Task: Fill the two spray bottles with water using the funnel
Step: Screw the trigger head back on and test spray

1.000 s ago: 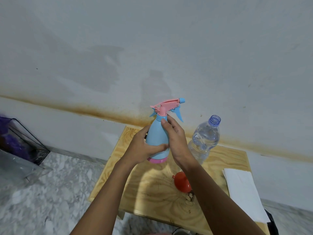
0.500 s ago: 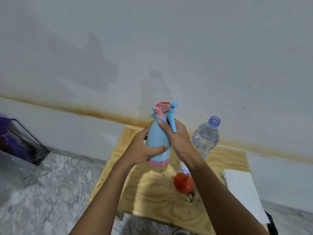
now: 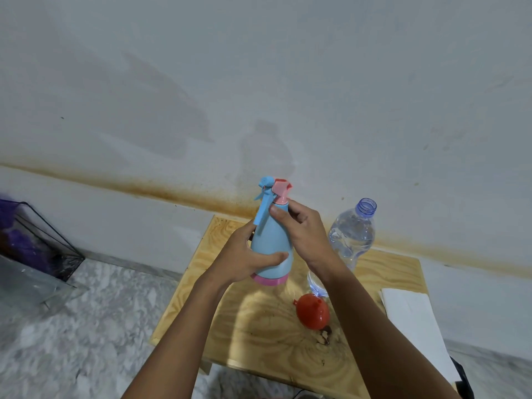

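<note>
Left grip (image 3: pixel 244 256) wraps the spray bottle (image 3: pixel 269 237), held above the bench (image 3: pixel 259 329); right grip (image 3: pixel 306 236) pinches its collar. Judged step: unscrewing the head. Next: lift head clear, fetch funnel (image 3: pixel 312 312) lying below right grip.

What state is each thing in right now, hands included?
spray bottle: held upright above the table, spray head on its neck.
left hand: grips the spray bottle's body.
right hand: pinches the neck just under the spray head.
water bottle: uncapped, upright on the table, holding water.
funnel: resting on the table, in no bottle.
</note>
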Tool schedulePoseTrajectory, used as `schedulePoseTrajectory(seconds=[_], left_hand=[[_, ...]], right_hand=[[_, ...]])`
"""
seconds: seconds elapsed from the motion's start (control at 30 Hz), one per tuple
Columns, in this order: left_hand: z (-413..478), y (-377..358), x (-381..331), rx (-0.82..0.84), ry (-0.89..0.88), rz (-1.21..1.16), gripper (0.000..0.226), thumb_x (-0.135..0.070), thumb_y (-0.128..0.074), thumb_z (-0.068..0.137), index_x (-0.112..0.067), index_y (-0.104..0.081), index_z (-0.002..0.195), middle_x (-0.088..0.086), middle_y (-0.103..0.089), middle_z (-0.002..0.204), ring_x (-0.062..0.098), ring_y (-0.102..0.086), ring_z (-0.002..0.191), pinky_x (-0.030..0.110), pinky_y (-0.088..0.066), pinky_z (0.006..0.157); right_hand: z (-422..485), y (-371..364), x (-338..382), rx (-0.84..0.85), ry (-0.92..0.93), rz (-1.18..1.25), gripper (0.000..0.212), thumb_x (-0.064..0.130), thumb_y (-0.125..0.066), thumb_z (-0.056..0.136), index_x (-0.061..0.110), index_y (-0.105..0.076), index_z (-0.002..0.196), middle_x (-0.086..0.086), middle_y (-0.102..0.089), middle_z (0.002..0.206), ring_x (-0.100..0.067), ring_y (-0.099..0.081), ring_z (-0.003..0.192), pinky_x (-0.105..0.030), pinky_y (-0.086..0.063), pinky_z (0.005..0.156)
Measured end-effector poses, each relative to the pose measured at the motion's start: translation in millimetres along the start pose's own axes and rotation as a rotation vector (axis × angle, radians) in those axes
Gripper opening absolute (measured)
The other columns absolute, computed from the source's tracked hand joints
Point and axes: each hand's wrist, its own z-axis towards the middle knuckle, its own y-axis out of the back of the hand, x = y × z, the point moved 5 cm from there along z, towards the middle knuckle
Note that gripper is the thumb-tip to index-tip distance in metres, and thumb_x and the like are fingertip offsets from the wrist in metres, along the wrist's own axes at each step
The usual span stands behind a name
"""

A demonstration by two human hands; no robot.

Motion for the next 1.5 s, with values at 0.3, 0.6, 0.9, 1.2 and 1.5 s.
schedulePoseTrajectory(seconds=[0.3, 0.6, 0.9, 1.2, 1.5], left_hand=[[2, 4, 5, 0.007, 0.035, 0.012, 0.062, -0.04, -0.088, 0.063, -0.035, -0.062, 0.119, -0.017, -0.069, 0.107, 0.004, -0.068, 0.098, 0.028, -0.06, 0.073], [4, -10, 7, 0.004, 0.01, -0.037, 0.061, -0.041, -0.082, 0.063, -0.033, -0.062, 0.12, -0.009, -0.071, 0.11, 0.012, -0.067, 0.103, 0.041, -0.06, 0.082], [9, -12, 14, 0.024, 0.04, -0.052, 0.061, -0.04, -0.083, 0.062, -0.035, -0.063, 0.12, -0.013, -0.07, 0.108, 0.008, -0.066, 0.101, 0.033, -0.059, 0.078], [11, -19, 30, 0.004, 0.075, -0.111, 0.075, -0.047, -0.087, 0.061, -0.034, -0.055, 0.127, -0.012, -0.065, 0.114, 0.013, -0.064, 0.106, 0.034, -0.06, 0.079], [12, -18, 28, -0.049, -0.01, -0.077, 0.074, -0.046, -0.086, 0.065, -0.026, -0.056, 0.13, -0.009, -0.068, 0.113, 0.012, -0.066, 0.102, 0.034, -0.06, 0.076]], right_hand=[[2, 3, -6, 0.117, -0.07, 0.022, 0.027, 0.025, -0.063, 0.098, 0.009, -0.071, 0.117, -0.016, -0.072, 0.112, -0.015, -0.067, 0.094, -0.03, -0.056, 0.082], [1, 1, -10, -0.108, 0.067, -0.159, 0.026, 0.044, -0.063, 0.093, 0.02, -0.074, 0.096, -0.017, -0.068, 0.086, -0.037, -0.065, 0.081, -0.05, -0.055, 0.072], [3, 7, -20, -0.167, -0.001, -0.117, 0.045, 0.049, -0.068, 0.09, 0.004, -0.068, 0.086, -0.031, -0.057, 0.08, -0.02, -0.05, 0.066, -0.036, -0.041, 0.061], [9, 6, -28, -0.172, -0.032, -0.138, 0.027, 0.038, -0.073, 0.09, 0.011, -0.073, 0.085, -0.019, -0.068, 0.081, -0.037, -0.067, 0.078, -0.044, -0.056, 0.066], [15, 4, -37, -0.268, 0.005, -0.165, 0.026, 0.032, -0.074, 0.09, 0.008, -0.071, 0.081, -0.016, -0.067, 0.073, -0.023, -0.062, 0.066, -0.037, -0.05, 0.058]])
